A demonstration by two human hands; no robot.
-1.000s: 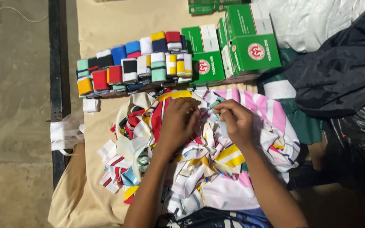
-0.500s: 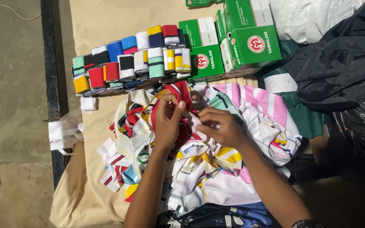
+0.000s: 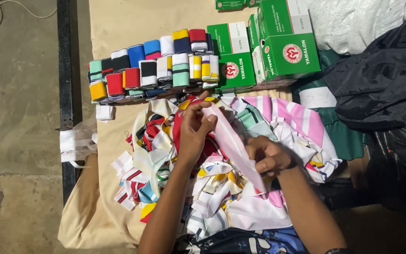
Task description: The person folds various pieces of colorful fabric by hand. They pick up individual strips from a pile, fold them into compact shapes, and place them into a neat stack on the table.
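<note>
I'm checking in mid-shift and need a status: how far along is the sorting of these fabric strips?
Done: two rows of rolled, multicoloured fabric strips stand beside the green cardboard boxes. In hand: the left hand and right hand stretch one pale pink fabric strip between them. Left: a large loose heap of striped fabric strips covers the tan cloth, so much seems to remain.

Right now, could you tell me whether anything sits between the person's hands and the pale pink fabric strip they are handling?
Nothing visible does. The left hand pinches the upper end of the pale pink fabric strip and the right hand grips it lower down, both in direct contact. The strip is lifted above the heap of striped fabric scraps, so no scrap covers it.
</note>
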